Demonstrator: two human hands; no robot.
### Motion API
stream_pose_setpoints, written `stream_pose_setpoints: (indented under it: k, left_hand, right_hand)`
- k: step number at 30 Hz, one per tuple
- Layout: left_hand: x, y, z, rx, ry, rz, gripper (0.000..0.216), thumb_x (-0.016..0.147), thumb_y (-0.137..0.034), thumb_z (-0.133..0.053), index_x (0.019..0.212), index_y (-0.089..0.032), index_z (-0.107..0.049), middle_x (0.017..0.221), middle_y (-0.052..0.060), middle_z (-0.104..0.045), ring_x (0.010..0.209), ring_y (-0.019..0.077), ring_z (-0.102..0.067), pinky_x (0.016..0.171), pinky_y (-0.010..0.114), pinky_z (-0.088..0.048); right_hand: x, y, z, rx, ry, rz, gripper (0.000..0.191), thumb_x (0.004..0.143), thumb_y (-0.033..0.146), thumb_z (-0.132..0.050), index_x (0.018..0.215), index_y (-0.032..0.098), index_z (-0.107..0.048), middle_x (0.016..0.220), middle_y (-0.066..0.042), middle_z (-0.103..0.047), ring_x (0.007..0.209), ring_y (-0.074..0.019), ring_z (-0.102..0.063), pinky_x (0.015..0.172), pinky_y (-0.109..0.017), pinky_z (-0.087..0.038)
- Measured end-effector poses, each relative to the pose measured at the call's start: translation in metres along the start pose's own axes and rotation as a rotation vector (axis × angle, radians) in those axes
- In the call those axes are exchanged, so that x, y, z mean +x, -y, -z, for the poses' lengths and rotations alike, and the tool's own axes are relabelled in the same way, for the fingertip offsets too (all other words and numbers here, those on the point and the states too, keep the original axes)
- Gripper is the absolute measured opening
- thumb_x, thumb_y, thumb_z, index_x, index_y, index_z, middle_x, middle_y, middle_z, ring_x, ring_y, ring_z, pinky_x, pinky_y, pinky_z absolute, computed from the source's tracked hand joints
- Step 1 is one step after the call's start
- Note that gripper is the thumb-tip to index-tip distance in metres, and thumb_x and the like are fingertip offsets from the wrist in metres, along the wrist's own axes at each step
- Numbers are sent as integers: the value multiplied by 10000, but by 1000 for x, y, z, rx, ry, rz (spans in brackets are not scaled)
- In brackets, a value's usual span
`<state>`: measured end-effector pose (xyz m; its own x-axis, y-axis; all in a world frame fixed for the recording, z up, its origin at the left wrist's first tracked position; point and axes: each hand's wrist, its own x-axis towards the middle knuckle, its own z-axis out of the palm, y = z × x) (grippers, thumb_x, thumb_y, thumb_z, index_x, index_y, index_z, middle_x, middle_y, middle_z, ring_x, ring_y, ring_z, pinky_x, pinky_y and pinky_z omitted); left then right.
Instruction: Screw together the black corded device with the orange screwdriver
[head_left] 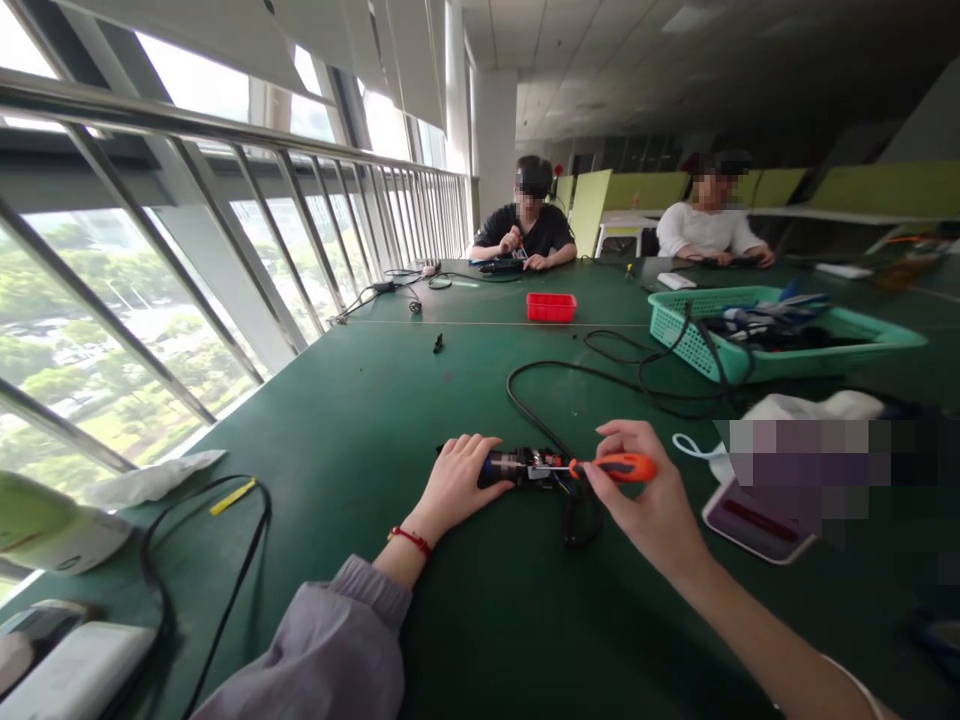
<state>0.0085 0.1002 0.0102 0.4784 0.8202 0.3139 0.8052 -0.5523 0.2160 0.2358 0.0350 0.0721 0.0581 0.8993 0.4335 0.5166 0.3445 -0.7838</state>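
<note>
The left hand is wrapped over the left end of an opened dark device, which lies on the green bench between both hands. The right hand holds an orange screwdriver by its handle, shaft reaching the device's exposed parts. Beyond, a black cable loops toward a mint-green basket; farther off sits a red bin.

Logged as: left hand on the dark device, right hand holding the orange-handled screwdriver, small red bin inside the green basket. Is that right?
Not quite: the head view shows the small red bin standing on the table, left of the green basket, not inside it. The rest stands: left hand on the dark device, right hand holding the orange-handled screwdriver.
</note>
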Motion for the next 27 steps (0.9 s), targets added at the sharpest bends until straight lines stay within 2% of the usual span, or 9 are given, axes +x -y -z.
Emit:
stream_pose_setpoints:
  k: [3, 5, 8, 12, 16, 19, 21, 23, 27]
  left_hand:
    - [-2, 0, -2, 27, -3, -20, 471, 833, -529, -525, 1202, -238, -497, 1061, 58, -591, 976, 233, -532, 873, 383, -381]
    - [-3, -1, -3, 50, 0, -43, 428, 844, -524, -512, 1176, -255, -528, 1049, 45, -588, 966, 224, -533, 873, 378, -376]
    - [-5, -2, -4, 65, -21, -45, 430, 839, -523, -521, 1171, -251, -548, 1041, 43, -580, 966, 219, -527, 874, 371, -376]
    - [-6, -3, -4, 71, -36, -44, 432, 827, -521, -539, 1163, -249, -561, 1015, 39, -579, 950, 218, -524, 866, 368, -382]
    - [-6, -2, -5, 71, -47, -49, 430, 823, -521, -541, 1159, -253, -563, 1022, 35, -579, 947, 218, -522, 863, 369, -382]
    - [-6, -2, -6, 66, -45, -48, 432, 819, -521, -547, 1162, -259, -561, 1027, 31, -580, 953, 218, -521, 862, 369, -382]
    - [-6, -1, -6, 62, -42, -45, 431, 817, -518, -551, 1161, -257, -561, 1026, 31, -581, 957, 218, -520, 860, 368, -382]
    - [-6, -1, -6, 56, -41, -46, 430, 817, -517, -551, 1159, -256, -561, 1029, 31, -580, 960, 216, -521, 860, 365, -382]
    - [-5, 1, -6, 45, -44, -53, 425, 812, -517, -558, 1148, -258, -563, 1029, 30, -581, 959, 213, -521, 864, 364, -379]
  right_hand:
    - [-4, -4, -1, -15, 46, -62, 219, 807, 435, -530, 861, 223, -516, 538, 54, -481, 461, -127, -479, 506, -259, -399]
    - [-6, -5, -2, 6, -11, -64, 244, 799, 454, -531, 777, 211, -536, 576, 34, -536, 489, -120, -507, 515, -244, -394]
    - [-7, -1, -2, -2, -87, -35, 229, 751, 388, -574, 894, 215, -526, 605, 43, -543, 528, -126, -529, 566, -245, -412]
    - [-5, 10, 0, -51, -117, -41, 347, 693, 346, -600, 990, 222, -472, 737, 17, -583, 594, -141, -558, 578, -254, -423]
    - [-1, 17, 0, -237, -104, -76, 308, 752, 516, -530, 870, 232, -531, 591, 29, -533, 544, -160, -517, 533, -262, -370]
    - [3, 17, -2, -242, -86, -81, 289, 772, 511, -503, 749, 228, -560, 525, 25, -492, 528, -158, -493, 542, -262, -370]
    - [4, 16, -2, -200, -109, -61, 208, 744, 429, -544, 799, 229, -556, 563, 26, -514, 538, -152, -500, 556, -258, -384]
    - [5, 16, -2, -179, -124, -49, 240, 706, 371, -576, 896, 232, -530, 600, 31, -535, 544, -152, -519, 551, -251, -386]
    - [6, 17, -2, -232, -111, -42, 276, 745, 467, -542, 889, 231, -529, 580, 27, -539, 536, -162, -526, 531, -253, -364]
